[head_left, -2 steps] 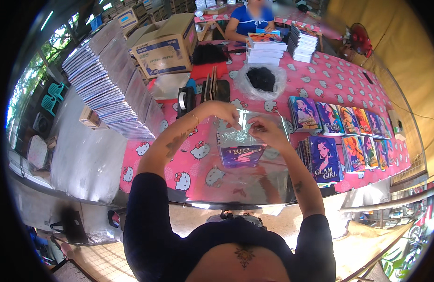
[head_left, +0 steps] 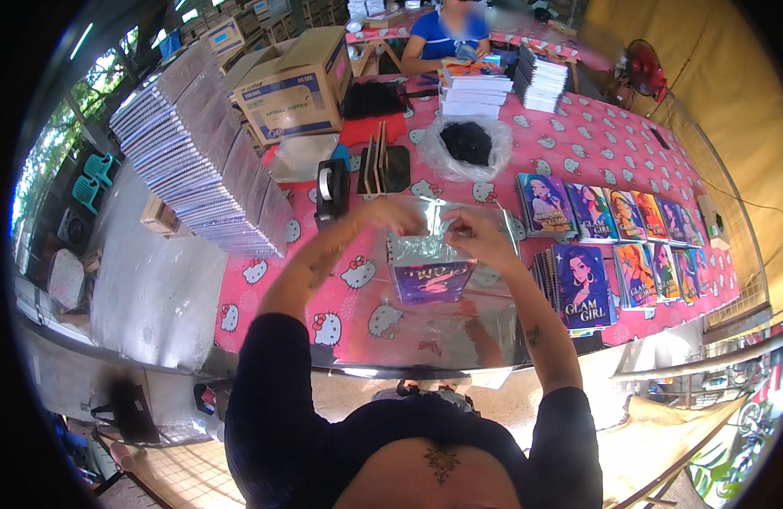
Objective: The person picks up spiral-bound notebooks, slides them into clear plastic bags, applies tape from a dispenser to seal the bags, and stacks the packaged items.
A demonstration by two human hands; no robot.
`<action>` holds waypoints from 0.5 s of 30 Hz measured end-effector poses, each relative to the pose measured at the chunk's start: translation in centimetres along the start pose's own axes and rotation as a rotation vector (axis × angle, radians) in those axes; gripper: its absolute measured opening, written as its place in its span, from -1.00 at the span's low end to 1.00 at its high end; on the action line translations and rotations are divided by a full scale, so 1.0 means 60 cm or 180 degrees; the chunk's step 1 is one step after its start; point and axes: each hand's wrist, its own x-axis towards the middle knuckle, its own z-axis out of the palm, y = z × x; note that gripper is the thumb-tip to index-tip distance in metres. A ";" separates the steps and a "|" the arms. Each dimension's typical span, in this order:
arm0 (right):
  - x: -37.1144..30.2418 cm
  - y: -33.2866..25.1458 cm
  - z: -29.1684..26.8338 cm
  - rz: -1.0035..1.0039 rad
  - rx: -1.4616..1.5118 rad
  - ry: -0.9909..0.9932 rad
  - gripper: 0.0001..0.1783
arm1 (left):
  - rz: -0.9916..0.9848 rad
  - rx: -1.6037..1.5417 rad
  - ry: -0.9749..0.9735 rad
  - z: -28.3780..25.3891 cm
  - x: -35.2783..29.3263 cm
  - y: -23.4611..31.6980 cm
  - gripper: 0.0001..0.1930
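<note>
A purple notebook stack [head_left: 430, 284] lies on the table in front of me, its cover lettering upside down to me. Shiny clear plastic film [head_left: 427, 247] is folded over its far part. The film also spreads across the table toward my body. At the far right corner of the stack, my right hand [head_left: 479, 237] has its fingers pinched together on the film. My left hand [head_left: 395, 217] hovers at the far left edge of the stack, smeared by motion; its fingers are hard to make out.
Left stands a tall pile of spiral notebooks [head_left: 201, 161], with a tape dispenser [head_left: 331, 191] and upright boards [head_left: 376, 161] nearer the middle. Beyond are a cardboard box [head_left: 294, 93] and a plastic bag with black contents [head_left: 468, 142]. Glossy notebooks [head_left: 588, 288] fill the right. A person [head_left: 442, 38] sits opposite.
My left hand has drawn back a little to the left, away from the film's middle. My right hand stays on the film. The whole view has shifted slightly.
</note>
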 end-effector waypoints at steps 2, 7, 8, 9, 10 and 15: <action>-0.002 0.016 -0.005 -0.0214 -0.0196 0.0211 -0.55 | 0.0205 -0.1450 0.0144 0.047 0.026 -0.075 -0.55; -0.062 0.070 0.007 -0.0635 0.0762 0.0699 -0.18 | 0.1187 -0.2569 0.0920 0.141 -0.065 -0.130 -0.31; -0.076 0.102 0.005 -0.0661 0.0732 0.0689 -0.07 | 0.1449 -0.2914 0.1236 0.167 -0.102 -0.135 -0.27; -0.084 0.144 0.022 -0.0263 0.0605 0.0627 -0.02 | 0.1595 -0.2593 0.1417 0.212 -0.114 -0.111 -0.22; -0.084 0.169 0.045 0.0156 0.0513 0.0498 0.03 | 0.1667 -0.2302 0.1654 0.259 -0.116 -0.090 -0.17; -0.027 0.070 0.086 -0.0247 0.0778 0.0242 0.01 | 0.1744 -0.2194 0.3633 0.337 -0.163 -0.101 -0.28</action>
